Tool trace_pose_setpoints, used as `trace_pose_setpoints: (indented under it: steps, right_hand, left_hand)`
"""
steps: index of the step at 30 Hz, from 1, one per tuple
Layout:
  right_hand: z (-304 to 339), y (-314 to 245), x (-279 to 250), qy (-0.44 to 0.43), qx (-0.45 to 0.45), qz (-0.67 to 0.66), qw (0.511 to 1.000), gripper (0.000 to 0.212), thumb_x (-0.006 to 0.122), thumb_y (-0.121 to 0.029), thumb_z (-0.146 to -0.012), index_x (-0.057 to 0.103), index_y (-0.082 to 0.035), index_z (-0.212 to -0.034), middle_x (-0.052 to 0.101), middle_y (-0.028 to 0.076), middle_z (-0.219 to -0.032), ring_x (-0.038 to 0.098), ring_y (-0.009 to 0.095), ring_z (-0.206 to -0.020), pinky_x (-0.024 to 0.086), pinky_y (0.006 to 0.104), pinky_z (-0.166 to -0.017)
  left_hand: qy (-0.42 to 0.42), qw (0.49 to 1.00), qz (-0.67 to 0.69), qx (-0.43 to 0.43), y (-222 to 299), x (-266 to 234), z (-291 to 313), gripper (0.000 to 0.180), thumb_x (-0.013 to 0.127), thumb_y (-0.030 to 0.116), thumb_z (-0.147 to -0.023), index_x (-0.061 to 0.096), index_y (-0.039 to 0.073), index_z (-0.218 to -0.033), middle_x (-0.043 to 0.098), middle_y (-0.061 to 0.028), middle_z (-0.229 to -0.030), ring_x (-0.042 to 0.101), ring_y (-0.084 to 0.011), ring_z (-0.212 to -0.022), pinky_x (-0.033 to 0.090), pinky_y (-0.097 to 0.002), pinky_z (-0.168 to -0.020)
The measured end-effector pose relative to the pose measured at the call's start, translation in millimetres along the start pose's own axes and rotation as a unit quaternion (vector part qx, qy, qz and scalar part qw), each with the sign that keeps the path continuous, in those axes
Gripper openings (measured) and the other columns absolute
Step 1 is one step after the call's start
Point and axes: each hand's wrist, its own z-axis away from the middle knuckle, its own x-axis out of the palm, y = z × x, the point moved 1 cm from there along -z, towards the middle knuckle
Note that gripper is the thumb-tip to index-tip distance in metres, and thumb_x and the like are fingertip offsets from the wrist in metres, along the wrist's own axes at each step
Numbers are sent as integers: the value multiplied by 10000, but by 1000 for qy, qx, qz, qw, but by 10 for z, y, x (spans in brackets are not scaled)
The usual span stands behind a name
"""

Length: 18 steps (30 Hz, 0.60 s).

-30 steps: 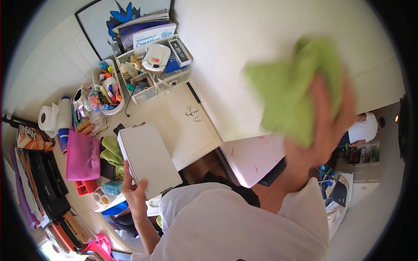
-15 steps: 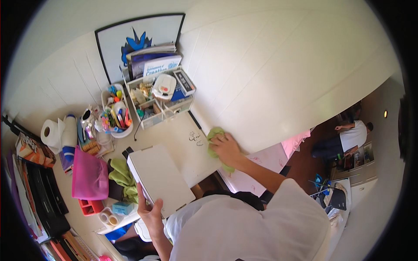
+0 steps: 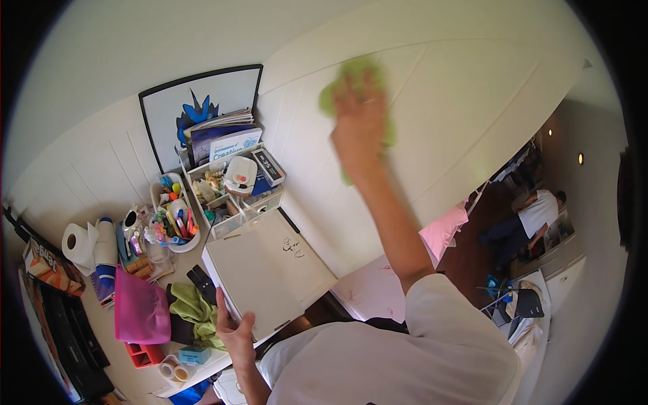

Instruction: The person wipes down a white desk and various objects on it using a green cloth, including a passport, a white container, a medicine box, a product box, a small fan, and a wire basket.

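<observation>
My right hand (image 3: pixel 358 131) is up on the white wall (image 3: pixel 472 121), with its grip closed on a soft, lime-green cloth (image 3: pixel 327 101). The cloth peeks out around my fingers and seems to lie on the wall, but it is blurry there, so I can't tell how hard it is pressed. My left hand (image 3: pixel 236 334) is lower down, its grip clamped on the near end of a smooth, white, flat-sided box (image 3: pixel 239 270), with my thumb on top and a finger along its side. The box sits on the cream-coloured surface (image 3: pixel 307 270). I think the step in hand is rubbing the wall with the cloth. The next move seems to call for a flat right palm and a steady left hand, so the box can't slip. The wall looks smooth, with thin straight lines. Near the box lie a crumpled green cloth (image 3: pixel 192 304) and a shiny, bright pink pouch (image 3: pixel 142 307) with slanted sides.
</observation>
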Motion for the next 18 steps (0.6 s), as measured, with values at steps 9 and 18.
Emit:
trace_pose_setpoints:
  steps: [9,18]
  right_hand:
    - [484,-355,-255,-253,274,-663,649,374,566,25,-773,553,1,-1146,574,180,-1066,604,282,-910,505,358,-763]
    - [1123,-1345,-824,-277,-216,-459,816,584,667,-359,-719,476,-303,-1268,319,75,-1429,228,339,-1337,155,636,-1017]
  left_hand:
    - [-64,996,53,19,118,-159,204,761,573,-57,-684,272,-38,-1383,479,-123,-1282,490,-173,-1127,360,-292,-971]
    - [-164,983,74,-24,-209,-182,-235,771,641,23,-695,297,1,-1385,467,-108,-1315,496,-161,-1137,378,-313,-973]
